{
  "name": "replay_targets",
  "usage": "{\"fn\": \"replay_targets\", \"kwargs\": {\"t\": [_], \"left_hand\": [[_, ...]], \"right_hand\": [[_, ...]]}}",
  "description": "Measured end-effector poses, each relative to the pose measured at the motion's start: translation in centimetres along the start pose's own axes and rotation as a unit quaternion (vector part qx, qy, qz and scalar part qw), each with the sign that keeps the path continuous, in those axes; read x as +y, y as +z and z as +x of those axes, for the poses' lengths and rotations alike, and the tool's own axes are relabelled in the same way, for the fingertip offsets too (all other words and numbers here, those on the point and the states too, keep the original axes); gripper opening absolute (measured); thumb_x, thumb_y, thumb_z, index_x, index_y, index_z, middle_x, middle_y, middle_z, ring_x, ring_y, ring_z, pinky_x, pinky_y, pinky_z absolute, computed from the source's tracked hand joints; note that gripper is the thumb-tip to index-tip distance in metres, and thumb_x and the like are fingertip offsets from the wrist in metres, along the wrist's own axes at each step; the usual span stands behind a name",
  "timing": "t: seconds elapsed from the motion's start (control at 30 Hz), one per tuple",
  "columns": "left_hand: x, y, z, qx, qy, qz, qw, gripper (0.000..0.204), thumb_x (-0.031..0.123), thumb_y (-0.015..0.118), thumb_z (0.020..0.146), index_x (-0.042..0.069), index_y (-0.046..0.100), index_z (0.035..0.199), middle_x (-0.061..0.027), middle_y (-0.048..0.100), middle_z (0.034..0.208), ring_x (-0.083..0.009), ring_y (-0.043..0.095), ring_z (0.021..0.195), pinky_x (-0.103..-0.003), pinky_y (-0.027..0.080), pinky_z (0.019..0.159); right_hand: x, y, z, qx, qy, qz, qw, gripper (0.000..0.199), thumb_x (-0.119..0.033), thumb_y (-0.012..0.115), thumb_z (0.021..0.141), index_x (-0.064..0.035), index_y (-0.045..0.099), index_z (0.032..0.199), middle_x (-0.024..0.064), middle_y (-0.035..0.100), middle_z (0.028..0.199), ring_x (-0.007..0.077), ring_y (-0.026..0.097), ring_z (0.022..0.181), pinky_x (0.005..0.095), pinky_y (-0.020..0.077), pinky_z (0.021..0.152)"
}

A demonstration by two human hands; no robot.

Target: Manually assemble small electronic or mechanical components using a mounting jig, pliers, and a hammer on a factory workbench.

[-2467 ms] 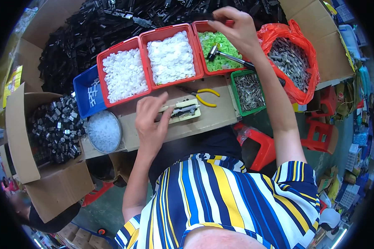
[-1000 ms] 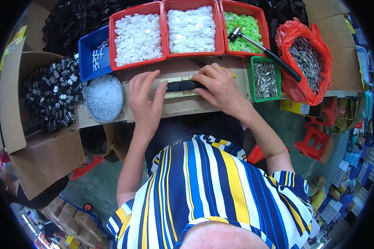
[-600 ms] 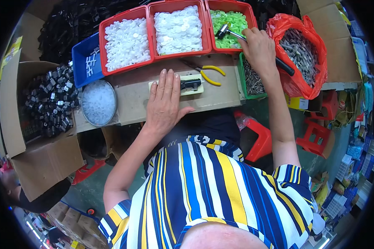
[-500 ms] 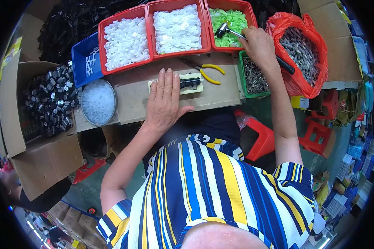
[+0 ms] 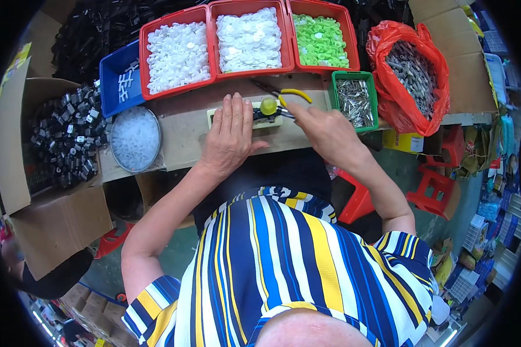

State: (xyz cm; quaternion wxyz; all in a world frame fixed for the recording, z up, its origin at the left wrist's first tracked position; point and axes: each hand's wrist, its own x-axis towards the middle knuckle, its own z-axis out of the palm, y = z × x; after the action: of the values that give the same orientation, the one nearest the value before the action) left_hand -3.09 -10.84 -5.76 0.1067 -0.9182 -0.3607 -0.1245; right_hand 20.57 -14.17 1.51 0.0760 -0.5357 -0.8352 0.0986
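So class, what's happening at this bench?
A person in a striped shirt works at a bench. The left hand lies flat on a small pale fixture with a black part in it. The right hand brings a green cap to it. Trays of white caps and green caps sit behind.

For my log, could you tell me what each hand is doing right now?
Left hand: open, flat on the small jig.
Right hand: pinching a green cap onto it.

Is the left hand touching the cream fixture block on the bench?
Touching. The head view shows the left hand lying flat with its fingers over the left end of the cream fixture block, no gap showing between them.
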Motion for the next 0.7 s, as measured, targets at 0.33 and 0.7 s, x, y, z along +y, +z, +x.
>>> {"fn": "replay_targets", "kwargs": {"t": [0.33,0.7], "left_hand": [[-0.1,0.5,-0.1,0.020,0.009,0.035,0.999,0.092,0.065,0.058,0.080,-0.010,0.048,0.133,-0.0310,0.051,0.135,-0.0427,0.051,0.128,-0.045,0.043,0.104],[0.1,0.7,-0.3,0.017,-0.002,0.006,1.000,0.089,0.061,0.060,0.081,-0.009,0.048,0.134,-0.0302,0.049,0.137,-0.0421,0.048,0.131,-0.046,0.040,0.107]], "right_hand": [[-1.7,0.8,-0.3,0.002,0.047,-0.013,0.999,0.048,-0.008,0.062,0.089,-0.0049,0.050,0.136,0.0140,0.065,0.083,0.0311,0.064,0.067,0.0411,0.0485,0.056],[-2.2,-0.2,-1.0,0.022,0.038,0.030,0.999,0.043,-0.007,0.057,0.092,-0.0060,0.050,0.135,0.0162,0.064,0.080,0.0346,0.065,0.068,0.0447,0.0507,0.057]]}}
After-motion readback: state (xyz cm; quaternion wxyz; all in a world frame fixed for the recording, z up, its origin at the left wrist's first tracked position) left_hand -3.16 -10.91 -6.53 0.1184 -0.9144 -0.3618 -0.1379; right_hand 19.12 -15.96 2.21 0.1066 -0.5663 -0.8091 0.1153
